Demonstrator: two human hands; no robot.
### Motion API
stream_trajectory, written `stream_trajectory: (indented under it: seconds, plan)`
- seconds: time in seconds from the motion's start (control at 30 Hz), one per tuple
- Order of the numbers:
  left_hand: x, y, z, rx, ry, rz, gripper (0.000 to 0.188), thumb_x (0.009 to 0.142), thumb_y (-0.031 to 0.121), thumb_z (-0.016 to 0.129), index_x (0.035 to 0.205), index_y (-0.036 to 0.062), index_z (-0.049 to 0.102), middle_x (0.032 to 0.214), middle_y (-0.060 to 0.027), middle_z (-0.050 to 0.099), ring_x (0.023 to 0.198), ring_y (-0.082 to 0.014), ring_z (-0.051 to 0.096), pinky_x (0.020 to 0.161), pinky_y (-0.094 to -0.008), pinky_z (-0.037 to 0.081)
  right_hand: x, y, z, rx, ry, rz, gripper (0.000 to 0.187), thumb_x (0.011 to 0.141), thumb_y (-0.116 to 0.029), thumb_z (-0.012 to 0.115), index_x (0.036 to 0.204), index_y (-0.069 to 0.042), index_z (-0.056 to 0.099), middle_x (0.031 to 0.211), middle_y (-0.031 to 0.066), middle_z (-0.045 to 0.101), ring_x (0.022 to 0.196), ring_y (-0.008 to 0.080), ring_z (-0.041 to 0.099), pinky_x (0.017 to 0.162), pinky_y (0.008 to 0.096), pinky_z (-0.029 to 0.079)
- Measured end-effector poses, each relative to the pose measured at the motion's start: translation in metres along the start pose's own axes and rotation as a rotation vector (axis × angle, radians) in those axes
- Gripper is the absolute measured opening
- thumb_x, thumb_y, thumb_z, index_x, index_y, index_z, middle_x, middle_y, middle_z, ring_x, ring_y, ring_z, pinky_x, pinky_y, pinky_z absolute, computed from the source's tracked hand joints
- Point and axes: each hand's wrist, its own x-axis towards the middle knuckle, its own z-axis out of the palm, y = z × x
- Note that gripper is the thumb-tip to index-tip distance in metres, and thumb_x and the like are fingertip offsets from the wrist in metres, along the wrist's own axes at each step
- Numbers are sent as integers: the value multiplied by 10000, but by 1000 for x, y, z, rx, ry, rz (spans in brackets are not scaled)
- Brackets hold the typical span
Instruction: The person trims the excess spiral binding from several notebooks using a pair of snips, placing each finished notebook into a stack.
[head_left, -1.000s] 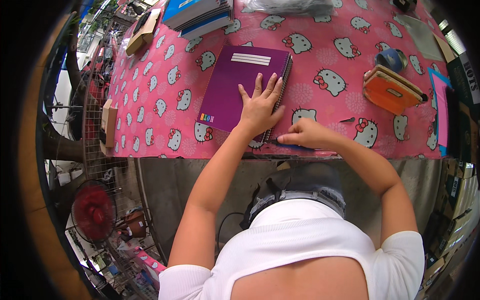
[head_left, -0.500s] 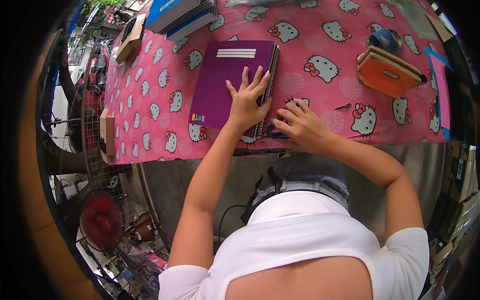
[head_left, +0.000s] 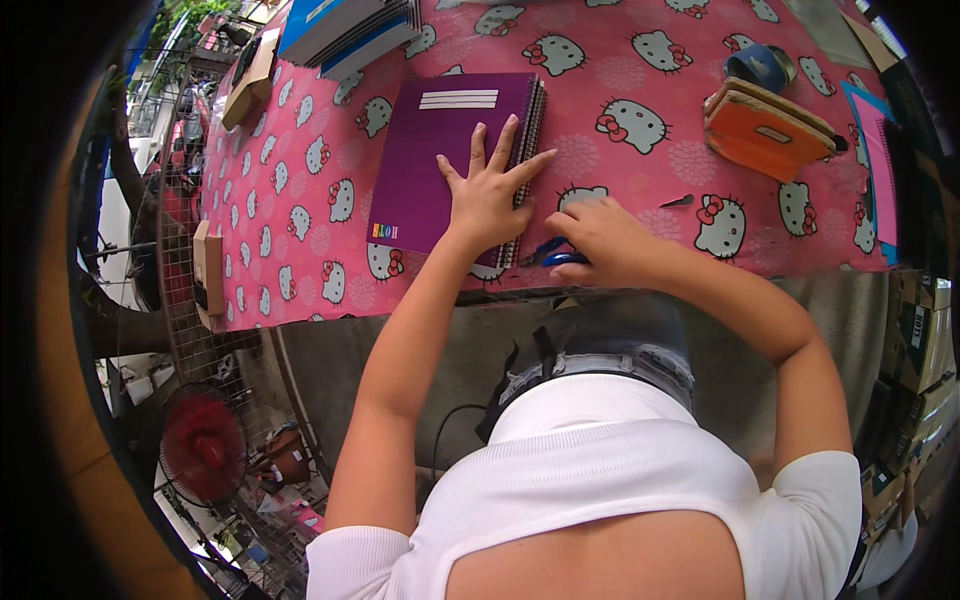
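Observation:
A purple spiral-bound notebook (head_left: 415, 170) lies on the pink patterned tablecloth, with what looks like more spiral binding stacked under its right edge. My left hand (head_left: 485, 195) rests flat on it, fingers spread, one reaching over the coil. Close to the table's front edge, my right hand (head_left: 605, 240) is curled around blue scissors (head_left: 562, 252). Their blue loops show between my thumb and fingers; the blades are hard to make out beside the notebook's lower corner.
Blue-covered notebooks (head_left: 345, 35) are stacked at the far left. An orange pouch (head_left: 765, 140) stands at the right before a dark blue roll-like object (head_left: 760, 70). A small dark pointed piece (head_left: 678, 201) lies nearer. Cardboard boxes (head_left: 207, 270) line the left edge; a red fan (head_left: 203, 445) stands below.
My right hand has turned and its fingers have drawn in, so more of the blue loops shows. My left hand stays on the notebook, its fingers spread wider. The whole view has shifted slightly.

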Motion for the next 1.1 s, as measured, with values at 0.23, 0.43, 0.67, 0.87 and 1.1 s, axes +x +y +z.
stream_trajectory:
  seconds: [0.23,0.43,0.67,0.87,1.1]
  plan:
    - [0,0,3,-44,48,16,729,703,226,689,1352,448,442,1569,-3,166,1433,-378,89,970,-795,77,-4,7,15,-301,328,-298,534,636,-294,783,1092,-129,558,1066,103,532,1078,284,505,928,489,366]
    - [1,0,4,-56,55,13,738,691,218,681,1351,447,444,1567,5,175,1435,-367,96,981,-788,55,4,0,15,26,71,-58,481,652,-302,766,1052,-110,579,1014,101,554,1034,282,527,908,474,386]
    - [-1,-2,6,-69,71,-1,727,677,235,667,1344,438,462,1567,11,181,1438,-359,97,987,-782,52,-5,-2,-6,-68,45,-28,447,635,-258,746,1017,-95,579,1027,81,560,1024,266,527,909,416,382]
    - [1,-2,6,-94,86,14,708,672,220,683,1324,421,494,1564,15,191,1436,-360,107,987,-781,49,-4,3,19,-256,347,-252,497,637,-310,780,1046,-121,571,1024,75,552,1024,253,525,887,445,381]
    - [0,-4,6,-94,61,9,721,673,216,689,1333,418,482,1566,13,181,1438,-361,93,987,-783,47,-1,-6,14,-210,254,-187,454,656,-320,774,1002,-95,583,988,82,570,990,256,553,832,413,427]
